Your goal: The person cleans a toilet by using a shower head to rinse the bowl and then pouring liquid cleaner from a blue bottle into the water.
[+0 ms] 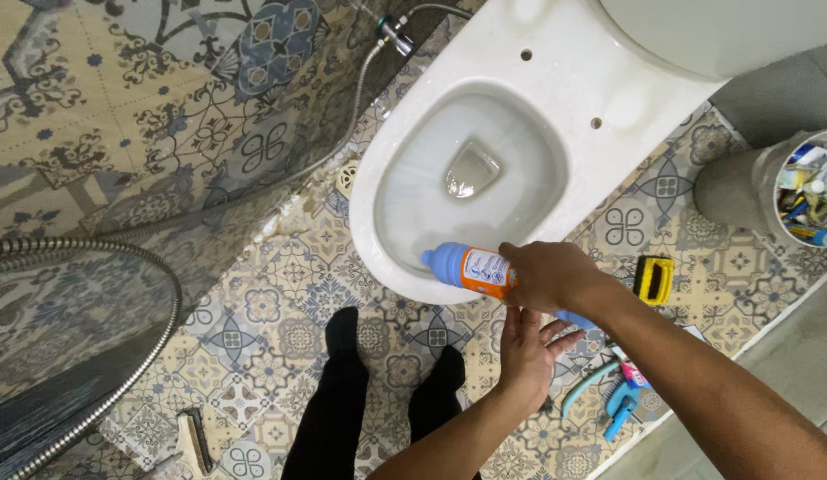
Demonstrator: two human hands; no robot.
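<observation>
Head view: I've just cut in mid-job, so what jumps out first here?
The white ceramic toilet bowl fills the top centre, seat off. Over its near rim the right hand holds a blue plastic bottle with an orange label tipped toward the bowl, with the left hand open just beneath. A flexible metal shower hose curls at the left over patterned floor tiles.

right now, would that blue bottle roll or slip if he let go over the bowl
Probably. The bottle lies sideways over the bowl rim, and its round body would likely roll. Only the right hand holds it. The plastic looks smooth, perhaps slippery when wet.
</observation>
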